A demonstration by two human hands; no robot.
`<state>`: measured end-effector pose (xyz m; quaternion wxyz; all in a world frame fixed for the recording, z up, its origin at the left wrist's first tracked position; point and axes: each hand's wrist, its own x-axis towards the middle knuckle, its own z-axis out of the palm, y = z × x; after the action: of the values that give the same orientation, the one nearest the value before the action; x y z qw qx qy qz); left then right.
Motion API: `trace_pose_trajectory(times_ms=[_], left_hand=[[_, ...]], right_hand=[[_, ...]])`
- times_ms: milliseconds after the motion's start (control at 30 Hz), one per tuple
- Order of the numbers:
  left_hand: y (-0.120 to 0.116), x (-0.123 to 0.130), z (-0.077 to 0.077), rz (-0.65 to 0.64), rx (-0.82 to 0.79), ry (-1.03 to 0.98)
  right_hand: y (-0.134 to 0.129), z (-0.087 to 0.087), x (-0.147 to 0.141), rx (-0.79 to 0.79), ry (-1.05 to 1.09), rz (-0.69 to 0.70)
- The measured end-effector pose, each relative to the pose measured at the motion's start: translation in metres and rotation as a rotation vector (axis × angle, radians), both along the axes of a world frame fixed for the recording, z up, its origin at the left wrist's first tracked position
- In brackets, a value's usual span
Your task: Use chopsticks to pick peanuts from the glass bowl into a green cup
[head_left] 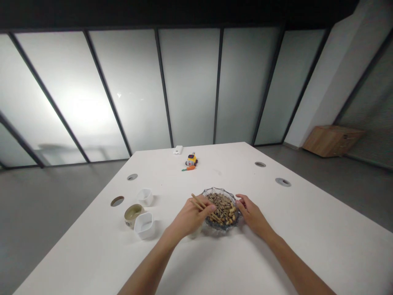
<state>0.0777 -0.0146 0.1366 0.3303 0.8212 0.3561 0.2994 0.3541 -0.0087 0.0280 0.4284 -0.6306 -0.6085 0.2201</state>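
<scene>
forearms [150,266] lead to hands [190,215] flanking the glass bowl [219,228], left [190,215] pinching chopsticks [198,200], right [251,215] half-curled at its rim.

Seeds [221,203] in bowl [220,228] on table [242,262]

Right of centre in the lower frame, the left hand [196,214] is holding wooden chopsticks [197,200] over a glass bowl [221,228] of striped seeds [220,201] and peanuts [232,214]; the right hand [248,209] is curling at its right rim. At lower left, two white containers [144,234] and a patterned cup [128,222] are standing on the white surface [233,262]. Near the frame's centre, a yellow toy vehicle [192,159], an orange-and-green item [189,168] and a white box [178,150] are sitting.
</scene>
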Motion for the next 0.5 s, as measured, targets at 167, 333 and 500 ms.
trace_pose_trajectory(times_ms=[167,333,500], left_hand=[[0.003,0.0,-0.006,0.08,-0.08,-0.062],[0.007,0.005,-0.013,0.201,-0.214,-0.194],[0.004,0.009,-0.016,0.217,-0.212,-0.216]], right_hand=[[0.0,-0.001,0.0,-0.002,0.016,0.005],[0.001,-0.001,0.0,0.0,0.007,-0.002],[0.001,0.0,-0.001,0.002,0.001,-0.004]])
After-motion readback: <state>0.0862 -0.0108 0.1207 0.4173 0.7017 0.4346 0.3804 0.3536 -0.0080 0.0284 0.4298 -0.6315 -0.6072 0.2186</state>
